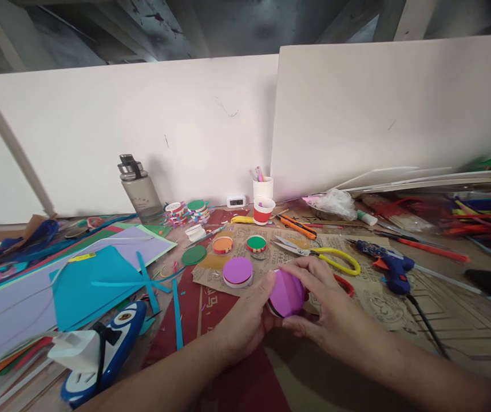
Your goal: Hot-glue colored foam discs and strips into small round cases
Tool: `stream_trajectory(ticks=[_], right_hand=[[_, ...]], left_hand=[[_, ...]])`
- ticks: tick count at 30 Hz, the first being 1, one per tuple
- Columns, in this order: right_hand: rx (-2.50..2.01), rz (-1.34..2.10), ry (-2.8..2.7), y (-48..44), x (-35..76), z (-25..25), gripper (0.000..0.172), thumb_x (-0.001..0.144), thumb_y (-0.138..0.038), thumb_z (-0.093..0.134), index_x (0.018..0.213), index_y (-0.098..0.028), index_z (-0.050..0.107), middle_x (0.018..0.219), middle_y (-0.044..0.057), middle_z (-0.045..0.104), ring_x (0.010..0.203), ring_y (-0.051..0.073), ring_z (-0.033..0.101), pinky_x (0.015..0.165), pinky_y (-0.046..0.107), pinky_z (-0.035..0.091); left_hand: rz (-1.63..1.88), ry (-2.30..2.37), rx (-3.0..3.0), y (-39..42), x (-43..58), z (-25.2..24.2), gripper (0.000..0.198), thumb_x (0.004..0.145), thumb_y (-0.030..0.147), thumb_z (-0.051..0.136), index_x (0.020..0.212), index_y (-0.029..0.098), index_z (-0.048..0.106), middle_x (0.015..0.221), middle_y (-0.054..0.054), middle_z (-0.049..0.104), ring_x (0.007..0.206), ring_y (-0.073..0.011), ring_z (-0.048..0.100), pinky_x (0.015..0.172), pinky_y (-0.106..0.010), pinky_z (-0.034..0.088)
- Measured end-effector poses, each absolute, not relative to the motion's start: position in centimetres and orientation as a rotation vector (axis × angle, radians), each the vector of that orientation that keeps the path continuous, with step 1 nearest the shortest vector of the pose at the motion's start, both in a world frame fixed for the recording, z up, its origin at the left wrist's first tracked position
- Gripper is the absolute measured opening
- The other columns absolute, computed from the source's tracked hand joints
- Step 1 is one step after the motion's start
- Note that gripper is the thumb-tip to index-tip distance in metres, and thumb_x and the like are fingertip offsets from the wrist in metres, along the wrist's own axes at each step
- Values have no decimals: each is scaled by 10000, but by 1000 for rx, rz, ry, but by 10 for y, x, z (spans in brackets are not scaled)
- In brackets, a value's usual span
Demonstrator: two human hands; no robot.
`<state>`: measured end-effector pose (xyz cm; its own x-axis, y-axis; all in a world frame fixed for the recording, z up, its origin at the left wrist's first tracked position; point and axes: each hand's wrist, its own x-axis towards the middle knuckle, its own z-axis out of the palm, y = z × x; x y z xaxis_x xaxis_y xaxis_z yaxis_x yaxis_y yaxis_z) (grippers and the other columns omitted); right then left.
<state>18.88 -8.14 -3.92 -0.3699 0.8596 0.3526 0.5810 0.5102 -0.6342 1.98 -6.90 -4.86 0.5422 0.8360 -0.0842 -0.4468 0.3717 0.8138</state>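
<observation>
Between my two hands is a round disc with a purple paper top [287, 293], tilted toward me. My left hand [249, 312] grips its left edge, thumb on the rim. My right hand [320, 297] curls around the right side, fingers along the upper edge and thumb below. Just left of it lies a second purple-topped disc [237, 271] with a white side. Behind that sit an orange-topped disc [222, 245] and a green-topped one [256, 244], both with red rims. A flat green paper circle [194, 255] lies to the left. Yellow-handled scissors [335, 257] rest beyond my right hand.
A blue glue gun [394, 269] lies at right with its cord. On the left are blue paper sheets [91, 286] and a blue-white power strip [119, 343] with a charger. A bottle [140, 191], paper cups [263, 212] and small clock [236, 201] stand along the white board.
</observation>
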Motion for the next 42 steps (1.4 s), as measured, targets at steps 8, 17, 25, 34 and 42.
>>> stream_trajectory(ticks=[8,17,25,34,42], right_hand=[[-1089,666,-2059,-79,189,-35,646,759,-213,736,1356,-308,507,1326,78,459,1258,239,482,1086,416,439],[-1048,675,-1924,-80,188,-27,652,731,-263,767,1341,-283,539,1344,75,490,1296,241,443,1110,416,383],[-759,1579,-1044,-57,189,-29,401,862,-580,593,891,-182,637,760,14,610,691,132,562,679,267,476],[-751,1733,-860,-54,188,-31,490,887,-636,518,824,-163,629,692,23,613,595,110,513,548,208,419],[-739,1744,-879,-59,189,-29,385,920,-522,515,818,-167,623,708,24,601,631,123,509,586,229,429]], left_hand=[[891,555,785,-70,20,-43,490,893,515,576,1211,147,638,1077,-131,703,1003,-250,656,842,-351,522],[929,596,706,-68,21,-34,468,935,486,518,1242,156,642,1102,-113,722,1023,-228,663,892,-329,512],[958,696,780,-63,16,-35,483,929,520,489,924,83,694,800,-138,737,652,-206,687,579,-284,525],[966,713,783,-65,16,-35,544,956,538,395,1001,76,678,802,-144,739,629,-180,666,567,-250,489],[1019,666,749,-60,14,-33,477,967,402,351,921,69,690,913,-164,737,731,-202,691,585,-249,504]])
